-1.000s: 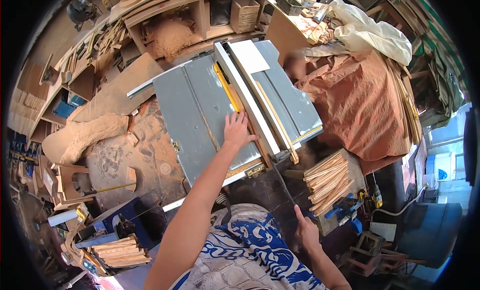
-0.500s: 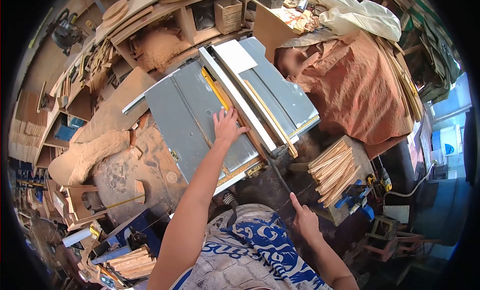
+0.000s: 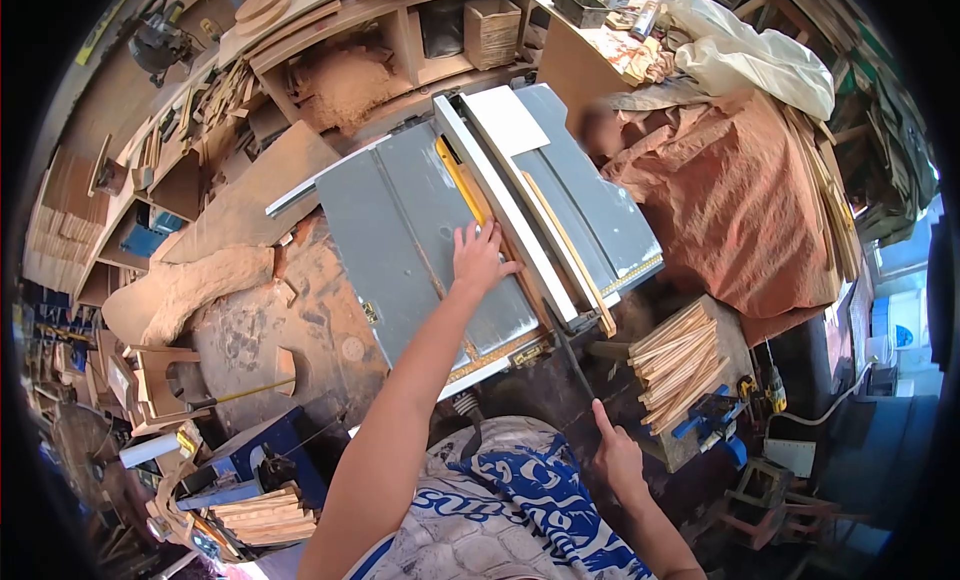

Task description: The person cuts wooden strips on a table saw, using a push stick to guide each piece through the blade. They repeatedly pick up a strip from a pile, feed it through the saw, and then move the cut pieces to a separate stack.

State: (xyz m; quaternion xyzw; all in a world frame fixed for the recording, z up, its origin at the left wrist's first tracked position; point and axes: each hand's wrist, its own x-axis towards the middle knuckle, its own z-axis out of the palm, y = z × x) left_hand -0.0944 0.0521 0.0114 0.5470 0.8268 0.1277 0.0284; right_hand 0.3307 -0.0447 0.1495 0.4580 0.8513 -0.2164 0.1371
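My left hand (image 3: 482, 262) lies with fingers spread on the grey table saw top (image 3: 400, 220). Its fingertips reach a long brown wood strip (image 3: 512, 252) beside the white-edged fence (image 3: 515, 220). A yellow bar (image 3: 458, 175) runs along the table just ahead of those fingers. Near the table's front edge, my right hand (image 3: 620, 462) is closed around the rear end of a thin dark stick (image 3: 572, 365), index finger laid along it. That stick points toward the strip beside the fence. A narrow light wood strip (image 3: 570, 255) rests on the fence's far side.
A bundle of thin wood sticks (image 3: 680, 365) lies on a stand at right, near blue clamps (image 3: 715, 425). Behind it hangs a dusty reddish cover (image 3: 740, 200). Sawdust fills a shelf bay (image 3: 345, 85) at the back. More sticks (image 3: 262, 518) lie at lower left.
The camera view has shifted, so the saw and surroundings sit farther right and lower. My left hand keeps its place on the table; my right hand appears slightly closer to the saw.
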